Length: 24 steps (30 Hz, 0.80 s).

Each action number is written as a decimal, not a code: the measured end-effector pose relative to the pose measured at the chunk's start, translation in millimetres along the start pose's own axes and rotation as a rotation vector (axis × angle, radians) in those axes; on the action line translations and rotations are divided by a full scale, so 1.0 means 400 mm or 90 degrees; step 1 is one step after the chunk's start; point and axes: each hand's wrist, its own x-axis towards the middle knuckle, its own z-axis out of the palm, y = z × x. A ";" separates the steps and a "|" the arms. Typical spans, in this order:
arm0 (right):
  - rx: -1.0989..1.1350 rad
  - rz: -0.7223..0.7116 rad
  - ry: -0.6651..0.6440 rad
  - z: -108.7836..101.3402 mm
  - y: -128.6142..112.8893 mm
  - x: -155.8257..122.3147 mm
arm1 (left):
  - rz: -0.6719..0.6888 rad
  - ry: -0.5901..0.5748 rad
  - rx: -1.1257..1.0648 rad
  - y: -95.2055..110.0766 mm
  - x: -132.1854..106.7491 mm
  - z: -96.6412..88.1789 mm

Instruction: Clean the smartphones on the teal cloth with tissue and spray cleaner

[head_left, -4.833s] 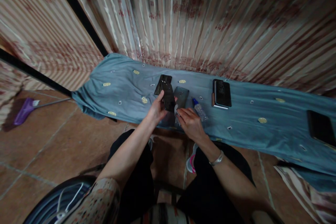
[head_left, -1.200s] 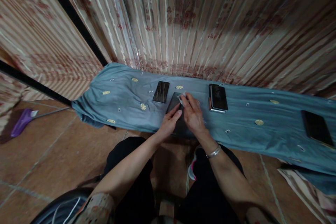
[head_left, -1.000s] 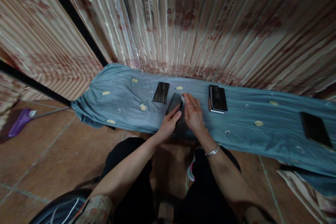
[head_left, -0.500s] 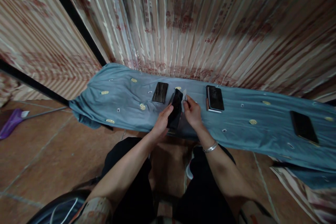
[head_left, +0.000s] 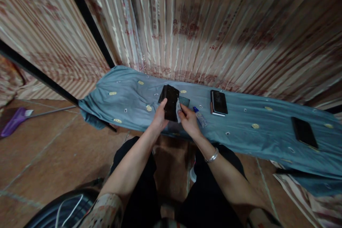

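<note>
My left hand point(head_left: 159, 117) grips a black phone point(head_left: 170, 104) by its left edge and holds it tilted above a blue cloth point(head_left: 240, 128) that covers a low table. My right hand point(head_left: 188, 119) pinches a small pale wipe point(head_left: 178, 108) against the phone's right edge. Behind the held phone lies another dark phone point(head_left: 184, 101) flat on the cloth. A small clear bottle with a blue cap point(head_left: 199, 115) lies just right of my right hand.
A stack of two phones point(head_left: 219, 102) rests on the cloth to the right, and a single black phone point(head_left: 304, 132) lies far right. A striped curtain point(head_left: 213, 25) hangs behind. A purple broom point(head_left: 13, 125) lies on the tiled floor at left.
My left hand has lifted the black phone off the cloth and tilted it up. My right hand came back toward me with the wipe. The small bottle now shows beside it.
</note>
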 end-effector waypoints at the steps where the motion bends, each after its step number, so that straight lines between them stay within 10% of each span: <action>1: 0.004 -0.002 -0.005 0.002 -0.008 -0.009 | 0.006 0.006 -0.007 0.007 0.002 0.000; 24: -0.261 -0.249 0.006 -0.113 -0.031 -0.043 | -0.054 -0.015 -0.106 -0.003 0.018 0.061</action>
